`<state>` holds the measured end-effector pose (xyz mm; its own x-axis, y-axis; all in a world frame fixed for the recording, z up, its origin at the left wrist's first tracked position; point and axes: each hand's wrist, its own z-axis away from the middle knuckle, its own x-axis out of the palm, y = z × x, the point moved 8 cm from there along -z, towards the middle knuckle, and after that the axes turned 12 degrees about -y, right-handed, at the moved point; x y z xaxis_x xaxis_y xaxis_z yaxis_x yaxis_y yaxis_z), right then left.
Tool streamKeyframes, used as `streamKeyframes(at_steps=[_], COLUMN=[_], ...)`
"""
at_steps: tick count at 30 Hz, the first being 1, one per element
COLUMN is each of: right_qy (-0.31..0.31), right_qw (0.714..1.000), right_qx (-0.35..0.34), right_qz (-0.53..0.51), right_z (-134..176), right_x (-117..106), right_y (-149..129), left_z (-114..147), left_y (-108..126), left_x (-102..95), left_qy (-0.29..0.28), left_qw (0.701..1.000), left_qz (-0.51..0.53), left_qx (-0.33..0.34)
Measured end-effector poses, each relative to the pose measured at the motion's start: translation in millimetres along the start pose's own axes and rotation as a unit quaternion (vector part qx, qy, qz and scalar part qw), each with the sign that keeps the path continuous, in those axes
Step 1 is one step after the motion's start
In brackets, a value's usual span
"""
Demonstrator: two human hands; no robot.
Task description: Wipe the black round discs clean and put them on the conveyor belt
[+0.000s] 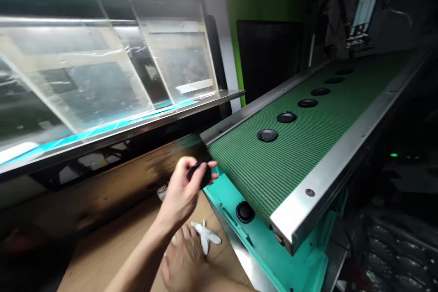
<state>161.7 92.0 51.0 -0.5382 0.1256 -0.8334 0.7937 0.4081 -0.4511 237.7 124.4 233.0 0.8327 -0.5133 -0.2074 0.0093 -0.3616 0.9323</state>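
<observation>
Green belt (308, 141) runs from the middle of the view up toward 2 o'clock, with shiny metal rails (328, 169) on both sides. Six black round caps (267, 135) sit on it in a row, one after the other, well apart from each other.

One hand (181, 191), I think the left one though the arms cross and it is hard to tell, is raised just at the near end of the belt. Its fingers are closed around a black cap (200, 174), pinching it at the fingertips. The cap is in the air, near the belt's end but not touching it.

The other hand (185, 260) lies low at 6 o'clock, flat and open on the brown cardboard surface (102, 251). A small white cloth (206, 236) lies just beside its fingers.

One more black round knob (245, 212) sits on the teal frame (260, 242) under the belt's end.

At 10 o'clock, clear plastic panels (102, 77) stand on a metal shelf (143, 123).
</observation>
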Motion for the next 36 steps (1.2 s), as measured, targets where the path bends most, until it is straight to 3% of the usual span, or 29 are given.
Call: streamKeyframes(at_steps=[2, 5, 8, 11, 14, 16, 20, 23, 27, 30, 33, 36], right_qy=[-0.005, -0.031, -0.035, -0.014, 0.013, -0.013, -0.07, -0.057, -0.091, -0.067, -0.087, -0.071], right_qw=[1.0, 0.999, 0.999, 0.999, 0.987, 0.978, 0.982, 0.991, 0.986, 0.993, 0.988, 0.993], right_qx=[0.012, 0.016, 0.013, 0.005, -0.018, -0.049, -0.087, -0.064, -0.116, -0.076, -0.115, -0.08], right_qz=[-0.008, -0.02, -0.003, -0.046, -0.157, -0.203, -0.15, -0.102, -0.081, -0.057, -0.053, -0.044], right_z=[2.2, 3.8, 2.3, 1.3, 8.2, 14.8, 20.4, 16.6, 19.2, 22.8, 25.0, 13.4], right_x=[-1.8, -5.4, -8.5, -7.1, -2.1, 8.1, 25.9, 25.6, 26.9, 21.9, 26.8, 25.8], right_y=[0.0, -3.0, -5.3, -12.9, -37.8, -64.2, -99.7, -96.1, -105.7, -105.5, -110.8, -84.2], left_z=[60.6, 155.8, 223.4, 257.4, 264.1, 260.7, 254.8, 255.7, 259.9, 259.4, 259.6, 259.1], left_y=[-26.0, -78.5, -128.0, -160.8, -176.9, -180.4, -178.9, -179.7, -186.9, -185.0, -184.8, -182.7], left_x=[-41.7, -92.4, -119.3, -133.8, -133.1, -125.8, -114.5, -117.1, -119.3, -121.1, -118.0, -118.7], left_qy=[0.108, 0.25, 0.314, 0.356, 0.353, 0.321, 0.253, 0.25, 0.279, 0.28, 0.274, 0.269], left_qw=[0.989, 0.94, 0.879, 0.831, 0.794, 0.774, 0.754, 0.762, 0.752, 0.763, 0.764, 0.773], left_qz=[0.079, 0.197, 0.33, 0.413, 0.488, 0.541, 0.602, 0.595, 0.591, 0.577, 0.578, 0.567], left_qx=[-0.058, -0.123, -0.141, -0.115, -0.079, -0.07, -0.063, -0.054, -0.081, -0.072, -0.089, -0.091])
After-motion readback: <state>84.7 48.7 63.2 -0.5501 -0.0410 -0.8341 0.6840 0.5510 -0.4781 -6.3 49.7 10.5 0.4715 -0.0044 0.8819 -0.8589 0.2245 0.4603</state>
